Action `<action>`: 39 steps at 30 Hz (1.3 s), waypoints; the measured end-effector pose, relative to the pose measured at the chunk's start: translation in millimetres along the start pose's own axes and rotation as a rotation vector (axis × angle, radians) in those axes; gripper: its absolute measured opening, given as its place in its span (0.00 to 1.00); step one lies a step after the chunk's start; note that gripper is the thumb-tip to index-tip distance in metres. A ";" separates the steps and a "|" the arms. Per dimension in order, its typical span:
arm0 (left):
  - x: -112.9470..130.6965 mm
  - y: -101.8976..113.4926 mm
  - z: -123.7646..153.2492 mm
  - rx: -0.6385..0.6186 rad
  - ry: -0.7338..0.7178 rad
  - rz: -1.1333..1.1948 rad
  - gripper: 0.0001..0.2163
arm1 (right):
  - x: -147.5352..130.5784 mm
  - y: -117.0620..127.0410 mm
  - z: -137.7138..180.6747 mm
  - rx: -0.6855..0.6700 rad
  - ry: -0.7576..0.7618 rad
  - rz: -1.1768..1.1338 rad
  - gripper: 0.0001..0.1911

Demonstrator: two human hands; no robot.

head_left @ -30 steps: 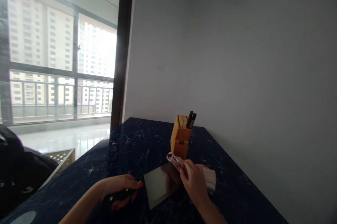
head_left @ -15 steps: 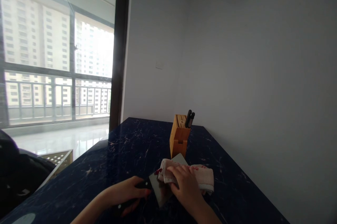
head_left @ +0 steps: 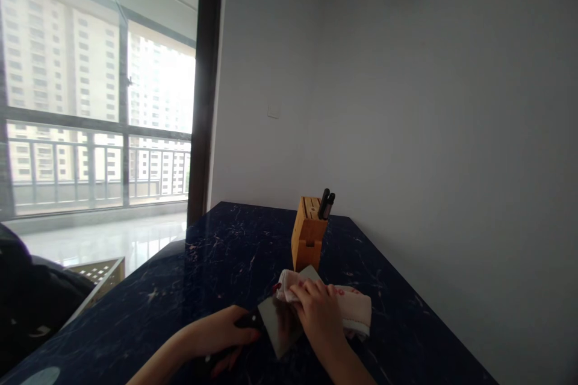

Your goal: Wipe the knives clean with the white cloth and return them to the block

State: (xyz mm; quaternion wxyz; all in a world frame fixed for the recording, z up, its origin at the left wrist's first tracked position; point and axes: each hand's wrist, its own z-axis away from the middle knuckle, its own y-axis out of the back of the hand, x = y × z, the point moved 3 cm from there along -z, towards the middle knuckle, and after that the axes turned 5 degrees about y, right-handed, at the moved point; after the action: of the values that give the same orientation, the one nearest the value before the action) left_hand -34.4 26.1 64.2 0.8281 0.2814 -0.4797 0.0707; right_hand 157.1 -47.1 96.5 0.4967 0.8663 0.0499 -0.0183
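My left hand (head_left: 226,332) is wrapped round the black handle of a kitchen cleaver (head_left: 277,334). The wide metal blade points away to the right above the dark tabletop. A folded pale pink towel (head_left: 354,308) with reddish marks lies over part of the blade. My right hand (head_left: 320,311) grips this towel from above, fingers bent over it and pressed against the blade. The blade's far corner shows beyond the cloth, close to the foot of a wooden knife block (head_left: 309,234).
Two black-handled tools (head_left: 326,204) stand in the block's slots. The dark blue marbled table (head_left: 239,240) meets grey walls at the back and right. A black item (head_left: 31,300) and a perforated pale panel (head_left: 102,279) are at the left, below large windows.
My right hand and the towel have shifted slightly right along the blade. The cleaver has moved a little to the right with my left hand still round its handle.
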 end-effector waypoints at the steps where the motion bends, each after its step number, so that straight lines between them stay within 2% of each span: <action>1: -0.3 0.2 0.1 0.000 0.004 -0.003 0.18 | 3.8 -0.4 -0.4 0.005 -0.025 0.010 0.12; 4: -2.5 1.1 -1.2 -0.003 0.005 -0.014 0.18 | 6.2 -0.6 0.1 0.007 -0.028 -0.035 0.16; 9: -7.0 3.0 -5.8 0.004 -0.044 -0.064 0.18 | -24.3 4.3 4.4 -0.055 0.129 -0.179 0.12; 11: -7.0 3.5 -5.6 0.016 -0.052 -0.066 0.18 | -29.3 5.5 4.8 -0.065 0.135 -0.185 0.12; 16: -4.7 2.2 -2.7 -0.005 -0.011 -0.028 0.17 | -12.1 2.8 2.8 -0.026 0.016 -0.112 0.14; 24: -7.3 1.1 -5.7 0.040 -0.037 -0.066 0.19 | -29.0 5.5 9.3 -0.068 0.146 -0.196 0.14; 30: -1.5 -1.5 -1.0 0.023 -0.018 -0.026 0.17 | -7.6 10.3 4.8 -0.080 0.026 -0.026 0.14; 36: -3.0 -1.8 -1.8 0.043 -0.020 -0.025 0.20 | -26.3 14.6 12.7 -0.156 0.199 -0.126 0.12; 39: 2.1 -3.1 1.7 0.039 -0.027 -0.019 0.21 | -25.0 15.7 11.7 -0.148 0.206 -0.118 0.14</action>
State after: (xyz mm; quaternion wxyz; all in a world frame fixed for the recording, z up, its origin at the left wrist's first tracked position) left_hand -33.3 22.3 65.4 0.8166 0.3030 -0.4866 0.0684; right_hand 134.1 -66.8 106.1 0.5494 0.8202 0.1528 0.0451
